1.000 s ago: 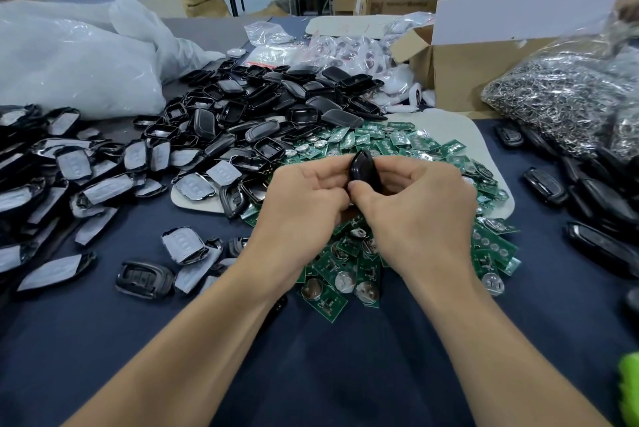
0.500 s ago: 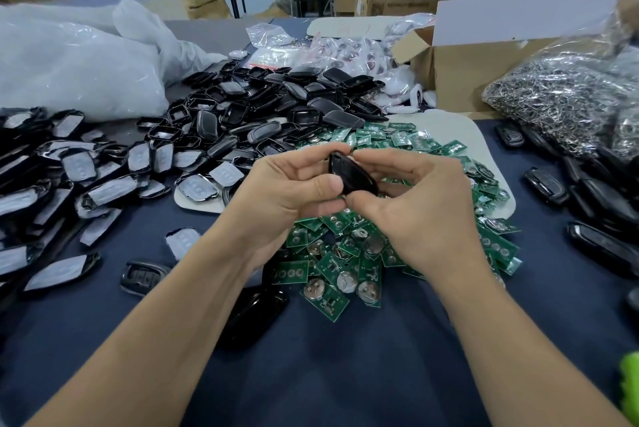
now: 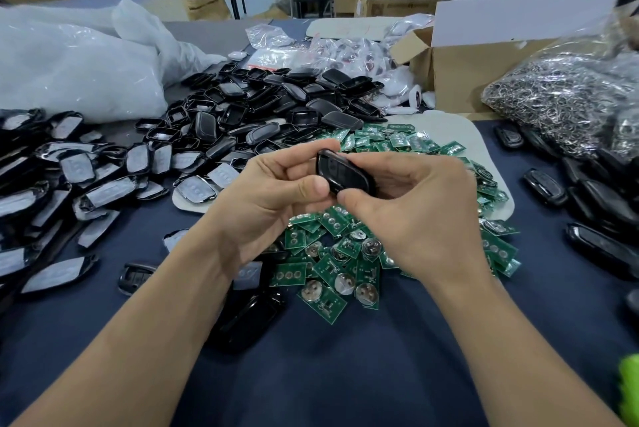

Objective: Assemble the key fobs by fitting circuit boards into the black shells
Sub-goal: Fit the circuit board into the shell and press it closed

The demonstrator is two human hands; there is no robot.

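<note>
Both hands hold one glossy black key fob (image 3: 340,172) above the table. My left hand (image 3: 273,195) grips its left end, thumb pressed on its lower edge. My right hand (image 3: 418,205) pinches its right half between thumb and curled fingers. Under the hands lies a heap of green circuit boards (image 3: 345,264), some with round coin cells. A pile of empty black shells (image 3: 262,108) sits behind the hands. Whether a board sits inside the held fob is hidden.
Shell halves with grey film (image 3: 69,171) cover the table's left side. Closed black fobs (image 3: 598,205) lie at the right, below a bag of metal rings (image 3: 567,101). A cardboard box (image 3: 477,63) and white plastic bags (image 3: 76,67) stand behind. One black shell (image 3: 249,316) lies under my left forearm.
The fob has turned from standing on end to lying sideways, its face toward me. Both hands have risen a little and spread apart along it.
</note>
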